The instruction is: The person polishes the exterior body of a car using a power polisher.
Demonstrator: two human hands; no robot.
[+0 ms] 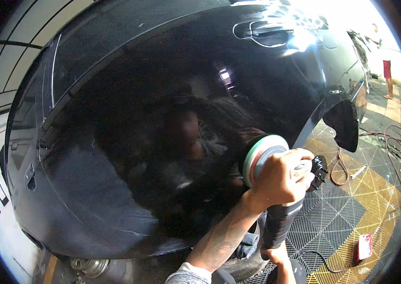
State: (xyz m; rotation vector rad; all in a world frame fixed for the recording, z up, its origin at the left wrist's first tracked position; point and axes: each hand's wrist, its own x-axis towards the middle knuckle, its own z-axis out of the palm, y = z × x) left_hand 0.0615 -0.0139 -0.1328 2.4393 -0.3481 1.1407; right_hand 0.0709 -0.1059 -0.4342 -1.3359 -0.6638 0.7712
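My left hand (pixel 283 175) is wrapped around the head of a polisher (pixel 282 222). Below it, my right hand (pixel 277 254) grips the rear end of the black polisher body, its fingers partly hidden. The round foam pad (pixel 265 154), with green, white and reddish layers, is up against or very close to the glossy black car panel (pixel 153 118); actual contact cannot be made out. Toward the top right of the panel is a door handle (pixel 269 38) under bright glare. My reflection shows in the paint.
A black cable (pixel 321 258) runs over the grey and yellow grid floor (pixel 337 208). Reddish hoses (pixel 340 170) lie to the right, near a red and white container (pixel 365 246). Below the car are a metal wheel part (pixel 89 266) and a dark cloth (pixel 246 246). Another person (pixel 387 71) stands far right.
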